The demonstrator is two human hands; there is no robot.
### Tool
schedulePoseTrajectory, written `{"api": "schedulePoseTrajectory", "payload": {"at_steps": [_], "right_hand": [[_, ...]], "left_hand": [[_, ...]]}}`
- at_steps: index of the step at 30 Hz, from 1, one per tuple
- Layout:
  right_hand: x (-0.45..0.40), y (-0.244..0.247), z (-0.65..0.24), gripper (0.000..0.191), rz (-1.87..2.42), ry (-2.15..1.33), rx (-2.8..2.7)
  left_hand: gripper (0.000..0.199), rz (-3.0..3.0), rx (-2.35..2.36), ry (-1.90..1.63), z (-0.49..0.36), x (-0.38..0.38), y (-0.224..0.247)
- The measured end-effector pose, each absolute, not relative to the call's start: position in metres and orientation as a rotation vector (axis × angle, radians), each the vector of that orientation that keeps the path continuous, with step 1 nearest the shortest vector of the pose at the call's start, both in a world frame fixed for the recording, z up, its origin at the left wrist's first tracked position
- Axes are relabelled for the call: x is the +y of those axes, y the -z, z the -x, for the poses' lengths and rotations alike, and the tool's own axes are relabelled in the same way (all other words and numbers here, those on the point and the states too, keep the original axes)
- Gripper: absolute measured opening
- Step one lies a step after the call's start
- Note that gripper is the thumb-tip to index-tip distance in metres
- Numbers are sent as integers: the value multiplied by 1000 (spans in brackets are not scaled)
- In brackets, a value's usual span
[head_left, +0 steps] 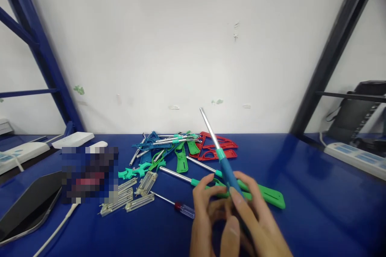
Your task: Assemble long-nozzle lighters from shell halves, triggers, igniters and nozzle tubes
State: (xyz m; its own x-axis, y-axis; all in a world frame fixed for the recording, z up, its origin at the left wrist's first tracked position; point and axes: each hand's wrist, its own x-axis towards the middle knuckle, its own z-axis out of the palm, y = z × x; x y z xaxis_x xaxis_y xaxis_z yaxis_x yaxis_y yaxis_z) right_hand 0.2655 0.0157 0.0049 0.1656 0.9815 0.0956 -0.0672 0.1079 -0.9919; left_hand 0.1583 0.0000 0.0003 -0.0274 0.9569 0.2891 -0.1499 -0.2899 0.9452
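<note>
Both my hands are around a blue long-nosed lighter (228,172), its metal tube pointing up and away to the left. My right hand (256,213) grips the handle from the right, thumb laid along it. My left hand (205,211) curls its fingers at the handle's lower left side; the lower end is hidden between the hands. Just behind them, two green lighters (273,196) with metal tubes lie on the table, partly covered by my fingers. Beside my left hand lies a screwdriver (183,209) with a clear and red handle.
Several transparent fuel tanks (140,202) and teal clips (129,173) lie left of the screwdriver. Behind is a pile of metal tubes, green half-shells (181,160) and red half-shells (223,153). A dark flat device (30,204) and white cable (57,231) are at left; a wall stands behind.
</note>
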Motion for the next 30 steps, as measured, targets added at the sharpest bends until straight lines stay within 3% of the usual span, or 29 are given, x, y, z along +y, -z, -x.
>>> {"api": "schedulePoseTrajectory", "payload": {"at_steps": [3,5,8,9,16,22,30], "right_hand": [[24,-9,-314,67,1331,-845,-1187],[32,-11,-356,68,1577,-520,-1284],[47,-9,-415,63,1961,73,-1344],[52,-6,-429,63,1998,119,-1363],[65,9,-443,67,1783,298,-1633],[53,-2,-349,31,1355,102,-2172],[51,7,-308,28,1244,141,-2343]], "left_hand": [[37,-1386,1026,-1533,-144,4,-4],[26,-1437,1147,-1544,-133,5,-9],[22,-1452,1233,-1525,-123,3,-18],[22,-1454,1236,-1512,-122,2,-20],[24,-1487,1263,-1444,-128,-1,-21],[28,-1541,1268,-1422,-126,-1,-18],[27,-1637,1223,-1398,-120,0,-11]]}}
